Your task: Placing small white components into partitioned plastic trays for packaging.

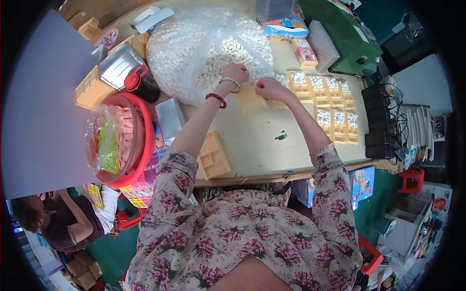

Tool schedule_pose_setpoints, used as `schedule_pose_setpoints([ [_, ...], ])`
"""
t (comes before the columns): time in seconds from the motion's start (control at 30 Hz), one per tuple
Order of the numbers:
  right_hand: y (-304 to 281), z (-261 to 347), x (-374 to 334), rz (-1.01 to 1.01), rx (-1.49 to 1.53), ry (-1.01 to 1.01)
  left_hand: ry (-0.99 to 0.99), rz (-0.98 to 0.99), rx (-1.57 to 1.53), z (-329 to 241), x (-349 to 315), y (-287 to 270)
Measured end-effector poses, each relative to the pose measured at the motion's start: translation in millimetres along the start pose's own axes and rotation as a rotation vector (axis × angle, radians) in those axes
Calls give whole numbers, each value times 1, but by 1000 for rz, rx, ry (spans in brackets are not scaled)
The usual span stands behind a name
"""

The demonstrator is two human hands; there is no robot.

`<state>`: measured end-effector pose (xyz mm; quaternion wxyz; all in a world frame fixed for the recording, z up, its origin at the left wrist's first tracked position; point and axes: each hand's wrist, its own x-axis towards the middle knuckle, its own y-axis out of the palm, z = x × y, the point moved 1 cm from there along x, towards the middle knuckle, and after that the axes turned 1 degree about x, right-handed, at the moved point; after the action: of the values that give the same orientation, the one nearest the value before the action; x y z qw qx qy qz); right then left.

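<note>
My left hand (236, 73), with a red bead bracelet and a twisted metal bangle on the wrist, is at the front of a big clear plastic bag (167, 63) of small white pieces. Its fingers curl inward, and what they grip is hidden. Close by on the right, my right hand (273, 90) is closed too, its contents too small to make out. Under and between the hands lies a blurred pale-yellow shape (248, 101), perhaps a tray. Right of my right hand stand rows of pale-yellow compartment trays (316, 94), partly filled with white pieces.
An unfilled yellow tray (213, 157) lies near the table's front edge. On the left are a red basin (148, 128), a dark bottle (141, 83) and a silver box (121, 65). Black boxes with cables (379, 121) line the right edge. Another person (63, 220) sits lower left.
</note>
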<state>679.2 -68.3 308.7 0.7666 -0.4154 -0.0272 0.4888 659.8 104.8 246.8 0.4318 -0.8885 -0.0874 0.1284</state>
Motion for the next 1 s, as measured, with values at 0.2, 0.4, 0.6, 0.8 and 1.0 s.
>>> schedule_pose_setpoints([
  [0.2,1,0,-9,-275,-249,-147,123,-348,-39,14,-19,-19],
  [0.4,1,6,-10,-343,-306,-198,121,-519,-186,26,-61,-57],
  [0.6,9,-5,-31,-419,-321,-192,152,-434,-279,31,-81,-57],
  [0.8,33,-32,-79,-581,-307,-162,171,-448,-378,31,-88,-45],
  [1.0,43,-56,-135,-550,-259,10,226,-382,-253,18,-70,-28],
])
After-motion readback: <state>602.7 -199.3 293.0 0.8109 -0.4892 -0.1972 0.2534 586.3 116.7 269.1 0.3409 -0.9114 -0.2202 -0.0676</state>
